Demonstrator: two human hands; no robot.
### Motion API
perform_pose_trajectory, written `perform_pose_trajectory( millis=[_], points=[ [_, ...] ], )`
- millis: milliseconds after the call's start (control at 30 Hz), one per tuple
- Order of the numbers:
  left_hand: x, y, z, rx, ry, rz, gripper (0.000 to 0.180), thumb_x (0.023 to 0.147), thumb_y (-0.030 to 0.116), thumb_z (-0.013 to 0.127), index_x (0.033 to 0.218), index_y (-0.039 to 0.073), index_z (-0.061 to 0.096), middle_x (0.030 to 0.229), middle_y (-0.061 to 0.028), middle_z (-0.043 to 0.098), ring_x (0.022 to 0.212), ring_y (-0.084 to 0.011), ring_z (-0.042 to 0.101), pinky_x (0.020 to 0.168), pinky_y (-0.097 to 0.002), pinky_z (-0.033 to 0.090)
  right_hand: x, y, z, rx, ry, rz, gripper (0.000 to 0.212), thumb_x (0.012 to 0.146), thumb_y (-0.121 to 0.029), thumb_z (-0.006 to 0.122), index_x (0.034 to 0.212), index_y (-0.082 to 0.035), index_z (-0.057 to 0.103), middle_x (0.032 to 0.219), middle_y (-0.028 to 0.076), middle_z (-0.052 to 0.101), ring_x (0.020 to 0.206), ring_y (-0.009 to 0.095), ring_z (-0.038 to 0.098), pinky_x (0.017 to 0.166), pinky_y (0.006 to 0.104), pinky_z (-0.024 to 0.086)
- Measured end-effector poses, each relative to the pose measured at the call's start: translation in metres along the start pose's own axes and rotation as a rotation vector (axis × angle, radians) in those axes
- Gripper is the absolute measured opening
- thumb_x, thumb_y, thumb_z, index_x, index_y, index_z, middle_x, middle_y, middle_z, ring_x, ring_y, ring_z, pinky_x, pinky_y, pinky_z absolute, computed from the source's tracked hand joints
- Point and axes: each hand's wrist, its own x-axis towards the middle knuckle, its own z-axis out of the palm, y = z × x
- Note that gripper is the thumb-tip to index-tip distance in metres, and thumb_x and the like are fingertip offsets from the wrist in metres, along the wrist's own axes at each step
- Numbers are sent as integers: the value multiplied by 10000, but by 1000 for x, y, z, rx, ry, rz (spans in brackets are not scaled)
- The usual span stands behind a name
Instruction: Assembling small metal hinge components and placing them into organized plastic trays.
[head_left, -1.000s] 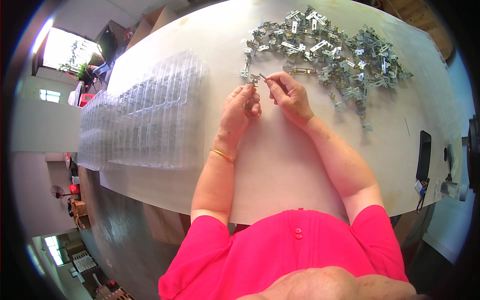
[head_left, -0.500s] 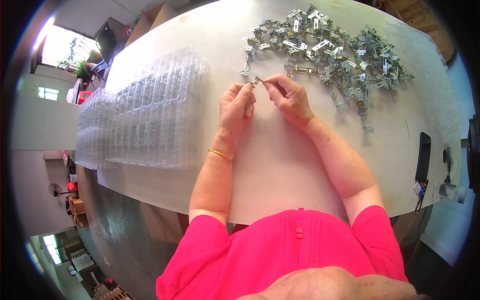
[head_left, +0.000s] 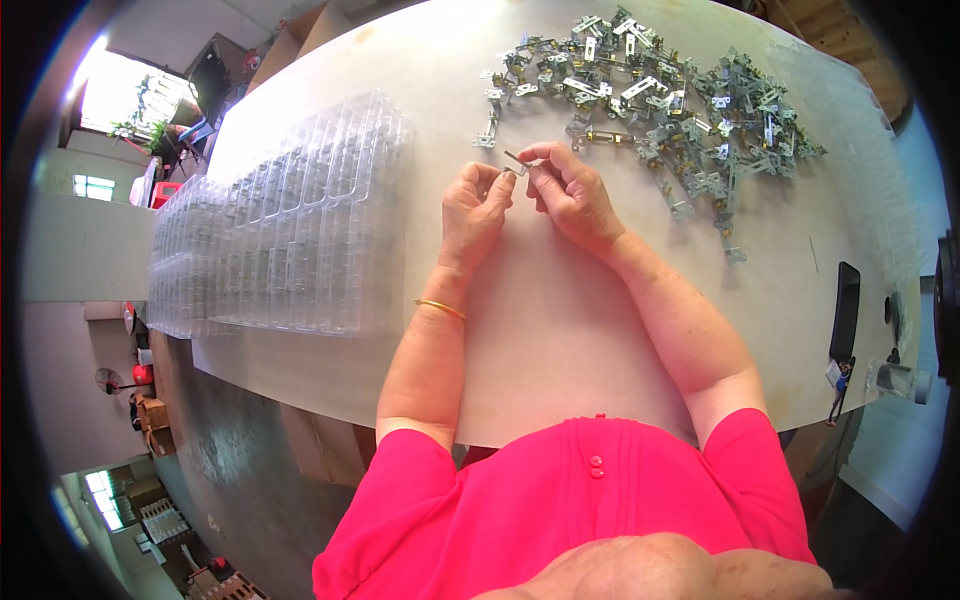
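Note:
Between my fingertips, over the middle of the table, is a small metal bracket part (head_left: pixel 519 163). My left hand (head_left: pixel 474 212) pinches its near left end between thumb and forefinger. From the other side my right hand (head_left: pixel 571 195) grips it, and a thin bar sticks out past the right fingertips. The fingers hide much of its shape. Beyond my hands spreads a tangled heap of similar metal bracket parts (head_left: pixel 640 90), silver with some brass-coloured bits. One loose bracket (head_left: pixel 487 131) lies at the heap's left edge, nearest my left hand.
Clear plastic compartment trays (head_left: pixel 300 220), stacked with metal parts inside, stand left on the pale table (head_left: pixel 560 350). On the right lie a thin pin (head_left: pixel 814 254), a black flat phone-like object (head_left: pixel 846 310), and a clear cylindrical container (head_left: pixel 898 383) near the edge.
The metal part has turned between my fingers, so its bar now points up and to the left. Both hands have shifted slightly and remain close together.

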Motion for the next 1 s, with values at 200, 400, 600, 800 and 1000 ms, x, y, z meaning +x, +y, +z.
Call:
perform_pose_trajectory(
  millis=[200,400,600,800,1000],
  points=[
    [2,-8,4,200,17,192,191,915,178,699,865,13,617,725,-25,638,663,-75,573,613,-261,480,2,9,0,-178,83,-57,83,921,-97,653,990,-54,669,799,17,611,669,82,569,603,255,483],
    [-3,-3,6,210,-160,234,127,946,134,670,911,34,601,725,13,605,624,-30,530,547,-183,424,7,15,2,-204,219,-303,66,903,-116,689,956,-76,680,938,21,572,668,90,519,611,238,467],
    [-2,10,-7,-398,-143,-135,138,987,192,607,930,67,590,727,-8,596,435,-25,397,389,-184,285,7,15,2,68,268,-126,34,943,-116,660,958,-87,669,824,-25,585,683,45,526,595,207,439],
    [4,5,-13,-595,-137,-172,147,1005,203,571,945,70,590,726,-22,594,409,-38,391,370,-190,279,3,9,2,-66,154,-13,60,946,-135,666,964,-77,669,645,-50,548,599,38,461,542,224,404],
    [5,4,-13,-595,-148,-173,140,1007,194,568,943,71,587,727,-17,595,414,-36,398,371,-189,283,2,10,3,-163,154,-25,101,925,-160,691,976,-73,680,651,-16,567,585,51,457,533,239,401]
  ],
)
